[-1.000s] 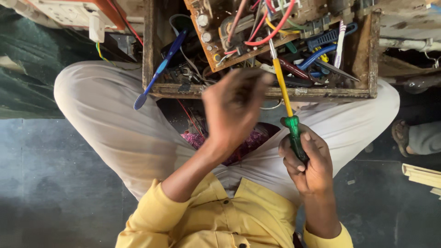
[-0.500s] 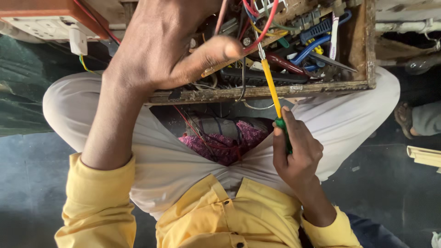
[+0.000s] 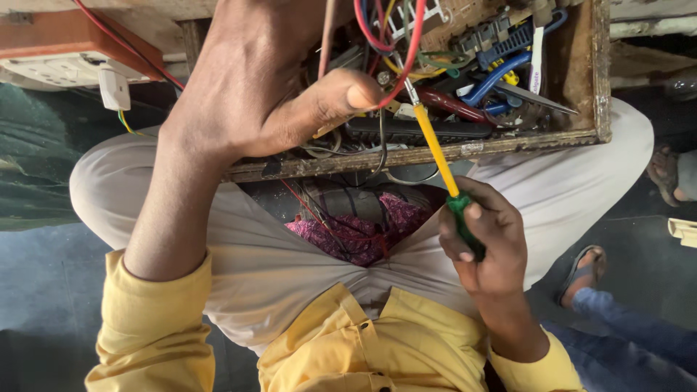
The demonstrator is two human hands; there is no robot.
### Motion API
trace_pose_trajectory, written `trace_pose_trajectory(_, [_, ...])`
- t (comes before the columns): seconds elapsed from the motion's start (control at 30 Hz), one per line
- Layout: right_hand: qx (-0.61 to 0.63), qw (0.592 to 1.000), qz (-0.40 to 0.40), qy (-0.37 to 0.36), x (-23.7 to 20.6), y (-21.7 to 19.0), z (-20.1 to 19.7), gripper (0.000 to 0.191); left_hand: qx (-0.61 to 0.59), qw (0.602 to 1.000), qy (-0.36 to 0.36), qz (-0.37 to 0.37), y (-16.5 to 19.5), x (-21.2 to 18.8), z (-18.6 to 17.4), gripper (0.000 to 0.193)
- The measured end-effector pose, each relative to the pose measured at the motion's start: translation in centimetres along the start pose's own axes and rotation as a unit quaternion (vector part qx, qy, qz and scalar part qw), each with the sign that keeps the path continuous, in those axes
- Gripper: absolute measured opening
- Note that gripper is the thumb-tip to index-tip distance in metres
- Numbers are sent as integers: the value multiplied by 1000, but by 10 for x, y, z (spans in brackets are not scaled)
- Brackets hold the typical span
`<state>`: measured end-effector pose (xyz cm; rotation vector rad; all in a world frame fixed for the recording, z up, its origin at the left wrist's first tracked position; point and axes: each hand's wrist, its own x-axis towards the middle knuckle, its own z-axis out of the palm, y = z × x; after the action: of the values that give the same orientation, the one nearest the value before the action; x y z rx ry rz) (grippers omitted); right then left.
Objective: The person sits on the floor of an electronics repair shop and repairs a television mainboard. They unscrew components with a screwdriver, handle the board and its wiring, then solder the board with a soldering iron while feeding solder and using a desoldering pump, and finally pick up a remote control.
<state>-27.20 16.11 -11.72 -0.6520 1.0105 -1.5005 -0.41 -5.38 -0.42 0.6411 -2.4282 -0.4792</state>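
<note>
**Two hands, one screwdriver, one crowded wooden box**

Starting at the far left, I see one white switch plate (image 3: 69,69) with a small white plug (image 3: 114,88) hanging just below it. Next, my left hand (image 3: 250,94) reaches up into the wooden box (image 3: 406,154) that rests across my lap; its thumb presses beside a red wire (image 3: 408,62), but the other fingers are out of sight, so I cannot tell whether they grip anything. One patch of pink cloth (image 3: 348,232) lies below the box edge. Moving right, my right hand (image 3: 483,239) is wrapped tight round the green handle of one screwdriver (image 3: 435,152), its yellow shaft slanting up into the box among the wires. Inside sit blue-handled pliers (image 3: 501,76). Far right, I count two sandalled feet (image 3: 664,170), neither of them mine.
</note>
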Motion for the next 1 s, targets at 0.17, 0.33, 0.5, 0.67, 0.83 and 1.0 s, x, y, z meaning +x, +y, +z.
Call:
trace_pose_trajectory(0.17, [-531, 791, -304, -22, 4, -15, 23, 37, -83, 996, -22, 8, 5, 15, -13, 62])
trace_pose_trajectory(0.33, [-546, 785, -290, -30, 20, -29, 42, 39, -61, 997, -47, -11, 14, 31, -23, 65])
trace_pose_trajectory(0.5, [-545, 797, -261, -17, 25, -32, 44, 40, 48, 998, -37, 2, 32, 38, -15, 64])
trace_pose_trajectory(0.67, [-534, 808, -249, -24, 27, -34, 41, 41, 86, 993, 10, -75, 41, 40, 6, 46])
trace_pose_trajectory(0.83, [-536, 808, -243, -26, 28, -36, 38, 39, 50, 994, 69, -61, 40, 43, 13, 25])
trace_pose_trajectory(1.0, [-462, 865, -190, -34, 25, -32, 26, 40, 33, 996, 55, -62, 36, 47, 11, 16])
